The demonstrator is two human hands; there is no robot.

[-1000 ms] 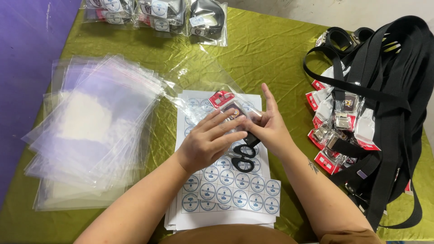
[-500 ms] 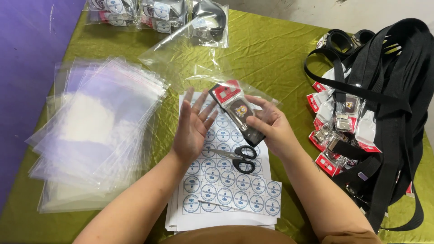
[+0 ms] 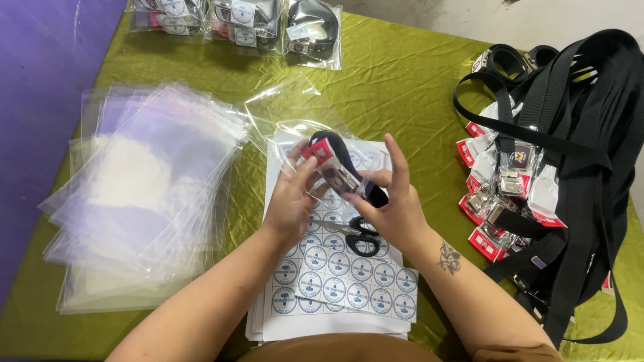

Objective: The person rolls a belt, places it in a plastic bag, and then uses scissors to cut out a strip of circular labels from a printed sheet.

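Note:
My left hand [image 3: 293,196] and my right hand [image 3: 394,204] both grip a rolled black belt with a metal buckle and a red card tag [image 3: 335,169], inside a clear plastic bag, held above the table. Under my hands lie black-handled scissors [image 3: 354,235] on sheets of round blue-and-white stickers [image 3: 342,275]. An empty clear bag [image 3: 288,107] lies just beyond the belt.
A stack of clear plastic bags [image 3: 141,201] lies at the left. Several bagged belts [image 3: 241,17] sit at the far edge. At the right is a heap of black belts with buckles and red tags [image 3: 550,167]. A green cloth [image 3: 402,74] covers the table.
The belt has been lifted off the sticker sheets; both hands have closed on it, with the clear bag now around it. The scissors stay put.

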